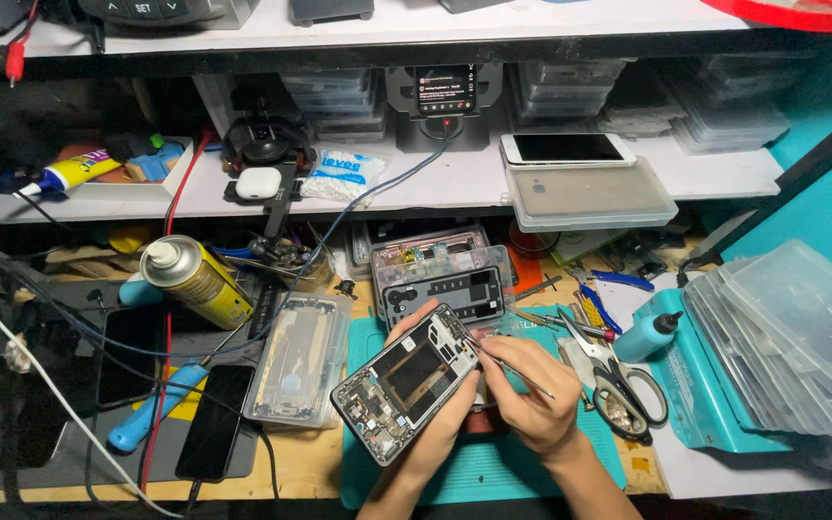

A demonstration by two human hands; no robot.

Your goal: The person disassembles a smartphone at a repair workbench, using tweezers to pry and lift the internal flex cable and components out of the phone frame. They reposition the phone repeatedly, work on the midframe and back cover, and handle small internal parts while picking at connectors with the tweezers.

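Opened phone: an opened phone with its back off, frame and inner parts bare, is held tilted over the teal mat at the desk's front edge.
Head view, left hand: the left hand cradles the phone from below, its grip clenched on the lower edge and side, thumb on the top rim; this seems to steady the frame and angle it toward the eyes.
Head view, right hand: the right hand pinches thin metal tweezers, the grip grasping them like a pen, the tip touching the phone's upper right corner.
Near things: scissors lie just right of the hand, a small teal bottle beyond them, a clear tray with phone parts just behind the phone.
Left side: a yellow spray can lies tilted, a clear phone case beside it, a dark phone flat near the front.
Surface: a wooden desk, crowded with cables and tools, the mat giving a soft working patch.
Room: a white shelf behind carries a white phone, an earbud case and a glue tube; stacked clear lids sit at right against a teal wall.
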